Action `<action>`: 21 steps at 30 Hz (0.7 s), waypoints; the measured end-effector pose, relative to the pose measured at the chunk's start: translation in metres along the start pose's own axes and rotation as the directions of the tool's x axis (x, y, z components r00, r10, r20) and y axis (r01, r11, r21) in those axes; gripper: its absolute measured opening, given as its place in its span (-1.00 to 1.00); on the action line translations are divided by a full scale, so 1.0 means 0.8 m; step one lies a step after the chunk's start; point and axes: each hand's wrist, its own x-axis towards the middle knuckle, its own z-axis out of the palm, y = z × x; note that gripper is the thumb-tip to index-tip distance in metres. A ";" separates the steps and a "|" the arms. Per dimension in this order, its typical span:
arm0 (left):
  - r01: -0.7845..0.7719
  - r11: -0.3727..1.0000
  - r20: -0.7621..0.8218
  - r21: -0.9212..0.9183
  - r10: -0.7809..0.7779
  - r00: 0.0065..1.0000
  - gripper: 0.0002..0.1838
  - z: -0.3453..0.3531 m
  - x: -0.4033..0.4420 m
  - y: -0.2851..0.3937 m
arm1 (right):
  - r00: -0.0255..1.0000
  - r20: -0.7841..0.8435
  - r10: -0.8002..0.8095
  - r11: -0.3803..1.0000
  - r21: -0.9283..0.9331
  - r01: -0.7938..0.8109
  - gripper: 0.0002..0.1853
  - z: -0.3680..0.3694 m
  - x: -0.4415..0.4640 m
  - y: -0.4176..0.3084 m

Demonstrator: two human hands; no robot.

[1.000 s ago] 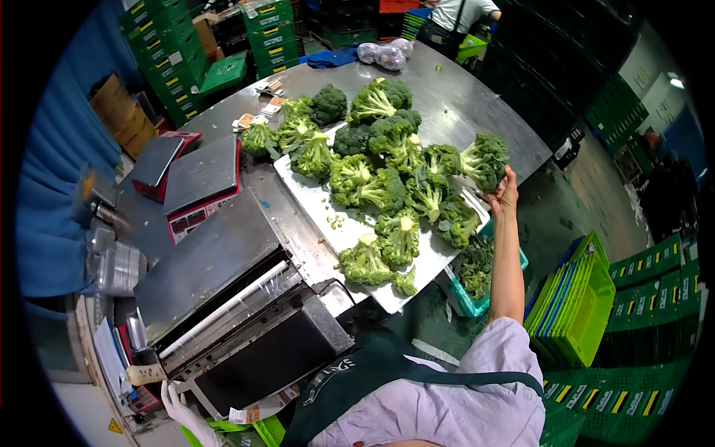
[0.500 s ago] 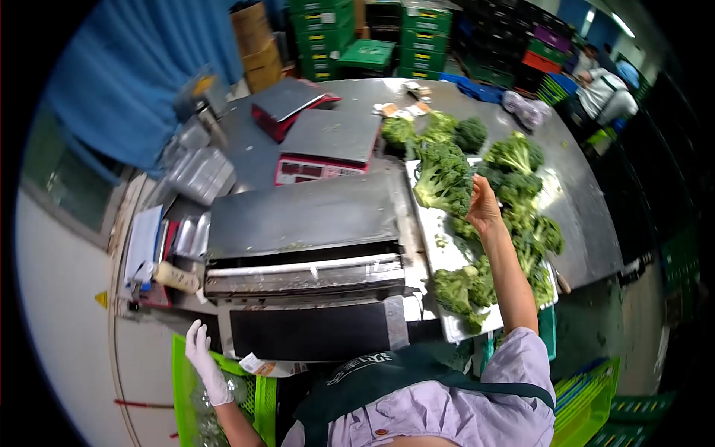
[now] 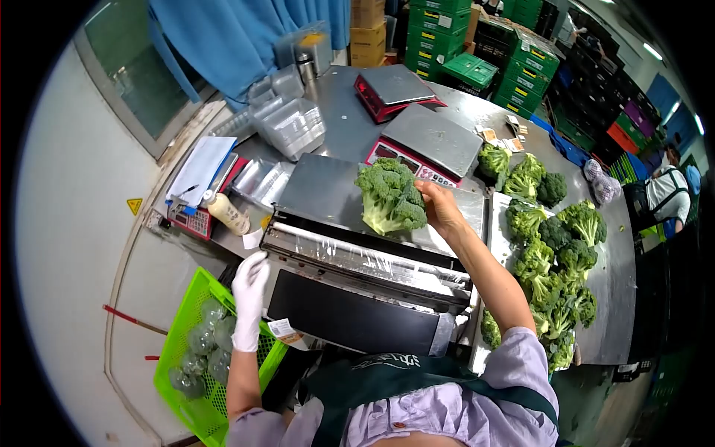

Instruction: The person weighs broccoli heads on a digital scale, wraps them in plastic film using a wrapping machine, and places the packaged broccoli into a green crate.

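Observation:
A head of broccoli [image 3: 392, 195] is in my bare right hand [image 3: 441, 211], gripped at its right side. It is held over the metal film-wrapping machine [image 3: 316, 182], above the roll of clear film [image 3: 357, 257]. My left hand [image 3: 250, 292], in a white glove, is near the machine's front left corner with its fingers loosely bent and nothing visible in them. On the right, several more broccoli heads [image 3: 555, 261] lie on a white tray [image 3: 500, 223]. Below my left hand stands a bright green crate [image 3: 173, 398] holding film-wrapped broccoli [image 3: 202, 339].
Two red digital scales [image 3: 432, 141] stand behind the machine. Clear plastic trays [image 3: 294, 123] are stacked at the left, near a bottle [image 3: 227, 214] and a clipboard [image 3: 201, 171]. Green crates [image 3: 436, 37] rise at the back. Another person [image 3: 666, 194] is at the far right.
My right hand has carried the broccoli head left from the tray to over the machine. My left hand has risen toward the machine's front left corner. The camera view has turned left.

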 end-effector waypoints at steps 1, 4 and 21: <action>-0.068 0.998 0.046 0.005 0.068 0.997 -0.70 0.014 0.008 0.010 | 0.999 -0.008 0.035 0.998 0.051 -0.035 -0.72 0.006 0.003 0.001; -0.146 0.989 0.116 0.019 0.142 0.983 -0.69 0.044 0.022 0.025 | 0.997 -0.053 -0.054 0.995 -0.091 0.049 -0.69 -0.004 0.016 -0.009; -0.070 0.960 0.056 0.273 0.057 0.997 -0.74 0.042 0.017 0.028 | 0.637 0.009 -0.771 0.215 -0.938 0.273 -0.32 -0.183 0.231 -0.041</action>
